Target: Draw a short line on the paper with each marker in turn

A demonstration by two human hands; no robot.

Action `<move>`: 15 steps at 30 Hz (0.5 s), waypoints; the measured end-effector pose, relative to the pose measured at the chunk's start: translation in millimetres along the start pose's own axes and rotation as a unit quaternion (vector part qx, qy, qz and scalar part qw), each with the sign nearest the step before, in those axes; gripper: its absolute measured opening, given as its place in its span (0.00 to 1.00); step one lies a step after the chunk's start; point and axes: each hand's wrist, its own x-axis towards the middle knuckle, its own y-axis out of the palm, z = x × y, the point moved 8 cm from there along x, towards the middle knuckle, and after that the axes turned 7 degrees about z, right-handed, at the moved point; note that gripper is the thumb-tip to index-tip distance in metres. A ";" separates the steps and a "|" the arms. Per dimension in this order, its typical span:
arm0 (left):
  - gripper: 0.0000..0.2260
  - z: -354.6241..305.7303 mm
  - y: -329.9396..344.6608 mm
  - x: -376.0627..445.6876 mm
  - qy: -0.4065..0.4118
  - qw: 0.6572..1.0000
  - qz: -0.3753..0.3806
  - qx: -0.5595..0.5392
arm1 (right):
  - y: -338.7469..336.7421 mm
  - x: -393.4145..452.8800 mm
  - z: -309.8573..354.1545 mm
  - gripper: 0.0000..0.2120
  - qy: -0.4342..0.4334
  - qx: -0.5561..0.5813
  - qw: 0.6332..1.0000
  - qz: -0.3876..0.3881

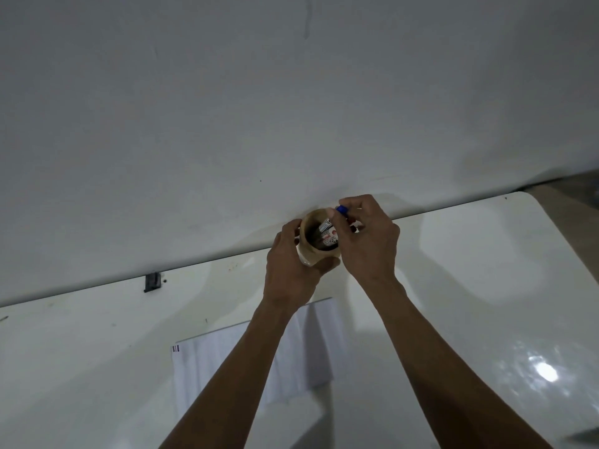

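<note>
your left hand (293,265) wraps the cup (311,241) at the bench (486,270) back edge. right hand (366,241) fingers (334,218) pinch a blue-capped marker (335,222) inside it. marker looks light, stiff, smooth: grip the barrel, not the cap. paper (207,361) lies near you.

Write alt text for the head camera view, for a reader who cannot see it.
The left hand holds a beige cylindrical cup of markers at the far edge of a glossy white table, while the right hand pinches a blue-capped marker at the cup's rim. Nearer the person, a white sheet of paper lies flat, with short marks at its left corner.
</note>
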 end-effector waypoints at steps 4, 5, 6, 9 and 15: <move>0.34 0.4 0.2 0.6 0.004 1.000 0.000 -0.002 | -1.2 0.8 1.5 0.10 0.001 -0.010 1.000 -0.004; 0.34 0.1 0.2 0.6 0.003 1.000 0.000 -0.003 | -1.5 0.6 1.9 0.10 0.000 -0.007 1.000 -0.003; 0.34 -0.1 0.1 0.6 0.002 1.000 0.000 -0.004 | -1.8 0.1 2.1 0.11 0.000 -0.005 1.000 -0.002; 0.34 -0.3 0.4 0.5 0.008 1.000 -0.002 -0.005 | -3.1 -1.1 1.6 0.13 -0.004 -0.002 1.000 0.000; 0.35 2.4 -1.1 1.6 0.005 1.000 0.000 0.002 | -3.7 -1.6 1.7 0.17 -0.003 0.003 1.000 0.008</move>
